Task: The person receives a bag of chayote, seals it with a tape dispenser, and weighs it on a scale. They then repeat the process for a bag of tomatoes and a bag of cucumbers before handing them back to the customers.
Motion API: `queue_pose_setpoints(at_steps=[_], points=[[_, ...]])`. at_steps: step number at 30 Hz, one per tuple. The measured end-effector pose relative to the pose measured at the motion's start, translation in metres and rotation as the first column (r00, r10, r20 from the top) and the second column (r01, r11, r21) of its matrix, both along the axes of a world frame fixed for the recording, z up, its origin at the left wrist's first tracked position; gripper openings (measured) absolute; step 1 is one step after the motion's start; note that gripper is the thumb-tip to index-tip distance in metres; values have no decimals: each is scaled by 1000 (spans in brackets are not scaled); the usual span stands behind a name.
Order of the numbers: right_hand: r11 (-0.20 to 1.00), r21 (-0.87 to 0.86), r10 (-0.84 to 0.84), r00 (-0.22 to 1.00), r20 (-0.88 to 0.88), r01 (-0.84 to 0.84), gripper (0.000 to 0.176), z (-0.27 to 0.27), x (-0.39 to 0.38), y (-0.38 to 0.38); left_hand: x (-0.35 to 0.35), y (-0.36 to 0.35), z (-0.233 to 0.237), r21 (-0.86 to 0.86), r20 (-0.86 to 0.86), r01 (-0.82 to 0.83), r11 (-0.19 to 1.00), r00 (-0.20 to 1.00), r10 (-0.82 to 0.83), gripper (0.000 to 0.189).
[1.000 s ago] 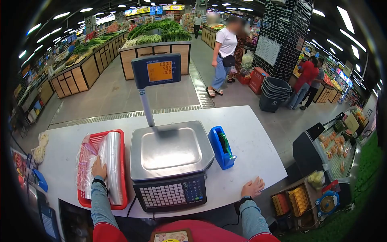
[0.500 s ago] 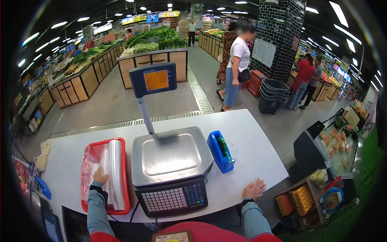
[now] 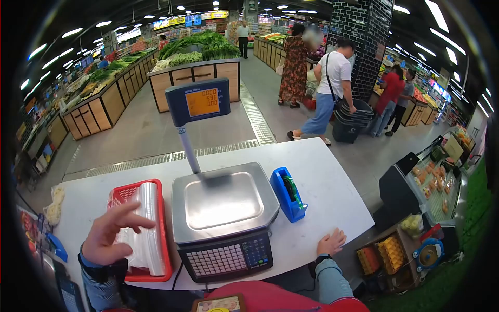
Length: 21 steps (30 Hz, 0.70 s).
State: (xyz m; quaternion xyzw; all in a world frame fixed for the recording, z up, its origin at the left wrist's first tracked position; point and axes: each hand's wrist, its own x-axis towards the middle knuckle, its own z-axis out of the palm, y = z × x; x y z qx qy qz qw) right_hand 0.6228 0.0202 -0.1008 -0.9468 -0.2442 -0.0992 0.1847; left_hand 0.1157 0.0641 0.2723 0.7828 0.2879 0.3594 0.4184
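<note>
My left hand (image 3: 113,233) is raised above the red basket (image 3: 167,249), its fingers apart and nothing between them. In that basket lies a roll of clear plastic bags (image 3: 149,229). My right hand (image 3: 331,242) rests on the white counter (image 3: 340,192) near its right edge, fingers spread a little, holding nothing. Between the hands stands a weighing scale with a bare metal plate (image 3: 223,200), a keypad (image 3: 223,257) and a lit display (image 3: 204,102) on a post. Right of the plate is a blue tape dispenser (image 3: 287,194).
A person in a white top (image 3: 337,73) bends over stacked dark baskets (image 3: 349,122) beyond the counter. Another person in a patterned dress (image 3: 294,67) stands behind. Vegetable stands (image 3: 195,73) are further back. A crate with egg trays (image 3: 391,255) sits at lower right.
My left hand has lifted off the bags, up towards the camera. My right hand stays on the counter. The person in the white top has moved right and now bends to the dark baskets.
</note>
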Motion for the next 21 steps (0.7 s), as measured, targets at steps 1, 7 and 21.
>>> queue_pose_setpoints(at_steps=[1,7,21], points=[[1000,-6,-3,1000,-2,3,48,-1,0,1,4,3,6,108,-70,226,968,973,-219,58],[999,42,12,999,-33,-10,48,0,-1,-1,45,61,-49,41,365,436,899,831,-420,49],[1000,13,-20,1000,2,20,48,-9,1,1,1,161,-215,-116,993,321,940,26,114,51]])
